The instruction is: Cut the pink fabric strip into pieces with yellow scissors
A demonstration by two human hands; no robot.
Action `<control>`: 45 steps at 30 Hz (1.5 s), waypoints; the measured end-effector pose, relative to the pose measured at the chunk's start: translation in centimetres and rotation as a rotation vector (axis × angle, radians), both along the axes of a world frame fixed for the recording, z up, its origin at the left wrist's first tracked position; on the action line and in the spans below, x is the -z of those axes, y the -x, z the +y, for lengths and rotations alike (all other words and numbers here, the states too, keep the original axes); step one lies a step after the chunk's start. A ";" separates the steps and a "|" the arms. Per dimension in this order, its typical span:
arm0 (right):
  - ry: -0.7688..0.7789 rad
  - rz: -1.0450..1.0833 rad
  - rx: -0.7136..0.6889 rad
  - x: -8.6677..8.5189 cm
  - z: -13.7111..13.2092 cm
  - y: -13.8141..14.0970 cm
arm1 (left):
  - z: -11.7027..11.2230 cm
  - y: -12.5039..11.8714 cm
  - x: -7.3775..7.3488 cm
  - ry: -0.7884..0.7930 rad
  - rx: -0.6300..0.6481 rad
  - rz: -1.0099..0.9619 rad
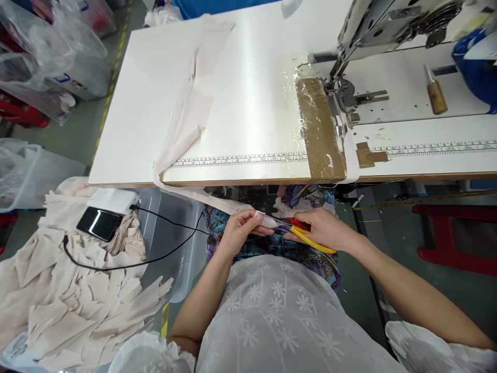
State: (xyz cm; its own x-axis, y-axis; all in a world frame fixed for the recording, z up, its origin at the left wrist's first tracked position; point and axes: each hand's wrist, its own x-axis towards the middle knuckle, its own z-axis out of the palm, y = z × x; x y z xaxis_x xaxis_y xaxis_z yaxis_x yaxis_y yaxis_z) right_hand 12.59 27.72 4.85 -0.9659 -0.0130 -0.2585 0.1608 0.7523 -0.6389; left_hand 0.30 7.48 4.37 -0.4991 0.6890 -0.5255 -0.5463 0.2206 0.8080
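A pale pink fabric strip (182, 122) lies across the white sewing table (248, 93) and drops over its front edge towards my lap. My left hand (245, 226) pinches the end of that strip between thumb and fingers. Close beside it, my right hand (320, 228) is wrapped round scissors (310, 241) with yellow and red handles. The blades point left and meet the cloth at my left fingertips; whether they are apart is too small to tell. Another pale band (351, 155) hangs over the table edge below the sewing machine (345, 88).
Left of me, a plastic bin (174, 248) is heaped with cut fabric pieces (77, 295). A phone (99, 224) and a white power bank (112, 200) with a black cable rest on them. A wooden-handled awl (435, 93) lies near the machine. A red stool (454, 233) stands right.
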 end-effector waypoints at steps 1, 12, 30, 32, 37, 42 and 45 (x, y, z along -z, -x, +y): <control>-0.005 0.002 0.003 0.0 0.1 -0.1 | 0.0 0.0 0.0 -0.002 0.006 -0.004; -0.195 -0.075 -0.094 -0.9 -0.8 1.5 | -0.9 -0.1 0.3 -0.027 -0.008 -0.039; 0.292 0.177 0.121 0.1 -2.9 1.8 | 0.0 -0.6 -1.1 -0.112 0.233 -0.012; 0.318 0.209 0.137 0.2 -3.0 1.2 | -0.6 2.6 -3.8 -0.035 0.311 0.239; 0.332 0.246 0.246 -0.7 -3.0 -1.1 | 0.8 16.2 -10.0 0.304 -0.116 1.118; 0.397 0.239 0.371 -1.9 -2.9 -3.5 | 7.2 26.4 -10.6 0.857 -0.157 1.403; 0.370 0.277 0.466 -1.5 -2.0 -5.5 | 9.7 28.5 -9.8 1.007 -0.107 1.303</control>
